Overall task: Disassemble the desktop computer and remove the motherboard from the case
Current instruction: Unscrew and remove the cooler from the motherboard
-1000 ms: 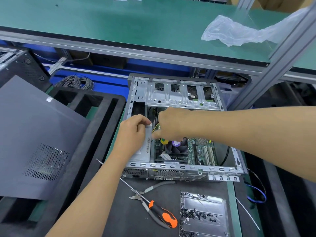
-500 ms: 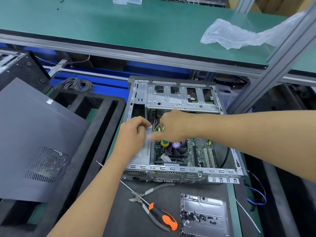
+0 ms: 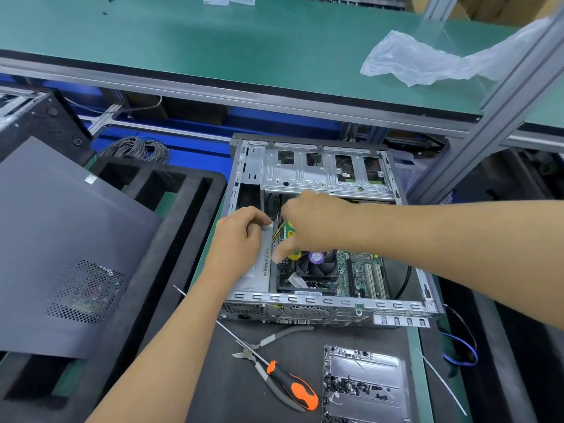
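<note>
From the head view, the task is being judged as partly done. The case is lying open on the dark mat of the desk, and a grey side panel, seemingly its own, is being kept well apart on black foam at the left. Loose screws are being collected in a metal tray in front of the case, so some fasteners are apparently already out.

The motherboard is still being held inside the case, low in the bay, with its cooler fan mounted and coloured cables running beside it. Cables, and possibly board screws, are being judged as left to free before lifting.

The left hand is being rested, fingers curled, on the silver box at the case's left side. The right hand is being curled round a yellow-green tool handle above the board; its tip is hidden. An orange-handled screwdriver and pliers are lying unused on the mat.
</note>
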Tool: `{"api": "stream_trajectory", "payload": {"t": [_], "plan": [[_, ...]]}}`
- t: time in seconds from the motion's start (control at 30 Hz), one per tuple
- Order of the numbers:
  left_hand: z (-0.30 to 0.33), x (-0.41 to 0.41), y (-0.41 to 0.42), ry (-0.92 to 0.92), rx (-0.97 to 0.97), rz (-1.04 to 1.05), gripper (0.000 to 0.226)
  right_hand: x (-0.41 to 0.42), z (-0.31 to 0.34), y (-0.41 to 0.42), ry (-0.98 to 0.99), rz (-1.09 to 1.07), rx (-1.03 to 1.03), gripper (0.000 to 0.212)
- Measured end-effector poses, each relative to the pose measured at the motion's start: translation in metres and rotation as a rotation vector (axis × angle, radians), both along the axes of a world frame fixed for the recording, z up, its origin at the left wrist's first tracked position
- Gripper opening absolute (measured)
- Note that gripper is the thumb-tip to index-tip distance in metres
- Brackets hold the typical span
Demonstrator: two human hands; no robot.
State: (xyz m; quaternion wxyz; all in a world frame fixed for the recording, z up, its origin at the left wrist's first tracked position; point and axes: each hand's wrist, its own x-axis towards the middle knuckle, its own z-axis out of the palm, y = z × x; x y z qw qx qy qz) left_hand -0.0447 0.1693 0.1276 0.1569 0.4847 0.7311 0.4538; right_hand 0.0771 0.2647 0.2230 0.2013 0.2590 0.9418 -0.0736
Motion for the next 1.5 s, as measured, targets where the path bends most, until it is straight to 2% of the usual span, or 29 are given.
{"api": "stream_trajectory", "payload": {"t": [0.07, 0.13, 0.2, 0.27, 0.3, 0.33, 0.37, 0.43, 0.53, 0.57, 0.67, 0.73, 0.83, 0.9, 0.93, 0.97, 1.07, 1.1, 1.2, 1.27, 1.33, 1.4, 1.47, 1.5], "plan": [[0.000, 0.000, 0.000, -0.005, 0.001, -0.005, 0.034, -0.001, 0.000, -0.001, -0.048, -0.147, -0.080, 0.070], [0.000, 0.000, 0.000, -0.012, -0.007, -0.004, 0.035, -0.003, 0.004, -0.002, -0.087, -0.185, -0.112, 0.064], [0.001, 0.000, 0.000, 0.000, -0.019, 0.002, 0.036, -0.006, 0.004, -0.005, -0.132, 0.028, 0.062, 0.045], [0.002, 0.001, 0.000, -0.004, -0.021, 0.002, 0.036, -0.007, 0.004, -0.012, -0.156, 0.409, 0.263, 0.016], [0.002, 0.001, 0.000, -0.011, -0.021, 0.005, 0.036, -0.007, 0.003, -0.014, -0.178, 0.591, 0.306, 0.013], [0.003, 0.002, 0.000, -0.017, -0.024, 0.011, 0.036, -0.008, 0.002, -0.013, -0.200, 0.732, 0.328, 0.018], [0.003, 0.002, 0.000, -0.020, -0.026, 0.013, 0.036, -0.008, 0.003, -0.012, -0.221, 0.787, 0.315, 0.020], [0.002, 0.001, 0.000, -0.018, -0.022, 0.003, 0.036, -0.007, 0.009, -0.012, -0.216, 0.688, 0.249, 0.024], [0.002, 0.001, -0.001, 0.023, -0.006, -0.014, 0.034, -0.008, 0.013, -0.011, -0.235, 0.262, 0.146, 0.066], [0.002, 0.001, -0.001, 0.025, -0.006, -0.009, 0.034, -0.009, 0.013, -0.011, -0.279, 0.180, 0.168, 0.071], [0.001, 0.000, 0.000, 0.013, -0.016, 0.008, 0.034, -0.010, 0.011, -0.014, -0.379, 0.204, 0.258, 0.046], [0.000, -0.001, 0.000, 0.021, -0.021, 0.005, 0.035, -0.009, 0.010, -0.014, -0.338, 0.321, 0.305, 0.034], [0.002, 0.000, 0.000, 0.020, -0.027, -0.002, 0.035, -0.004, 0.014, -0.013, -0.269, 0.757, 0.434, 0.027], [0.003, 0.000, 0.000, 0.014, -0.034, -0.002, 0.036, -0.003, 0.014, -0.011, -0.222, 0.922, 0.436, 0.024], [0.004, 0.000, 0.000, 0.012, -0.031, -0.001, 0.036, -0.002, 0.013, -0.009, -0.192, 0.893, 0.403, 0.024], [0.004, 0.000, 0.000, 0.014, -0.024, -0.001, 0.036, -0.001, 0.012, -0.009, -0.142, 0.775, 0.335, 0.028], [0.004, 0.000, -0.001, 0.031, -0.001, -0.007, 0.035, 0.001, 0.006, -0.012, -0.100, 0.225, 0.062, 0.060], [0.003, 0.000, 0.000, 0.022, -0.005, -0.006, 0.035, 0.001, 0.002, -0.014, -0.094, 0.133, 0.040, 0.067], [0.002, 0.000, 0.001, 0.002, -0.022, -0.002, 0.036, -0.001, -0.003, -0.022, -0.045, 0.023, 0.092, 0.073], [0.002, -0.001, 0.000, -0.008, -0.027, -0.012, 0.035, -0.004, 0.000, -0.021, -0.020, -0.004, 0.105, 0.066], [0.003, 0.000, 0.000, 0.009, -0.020, -0.012, 0.036, -0.004, 0.004, -0.016, -0.068, 0.168, 0.182, 0.049], [0.003, 0.001, 0.000, 0.009, -0.016, -0.007, 0.036, -0.004, 0.011, -0.013, -0.150, 0.468, 0.273, 0.028], [0.004, 0.001, 0.000, -0.008, -0.019, -0.003, 0.036, -0.004, 0.015, -0.010, -0.214, 0.742, 0.301, 0.026], [0.003, 0.001, 0.000, -0.008, -0.018, -0.006, 0.036, -0.004, 0.016, -0.010, -0.220, 0.759, 0.281, 0.029]]}}
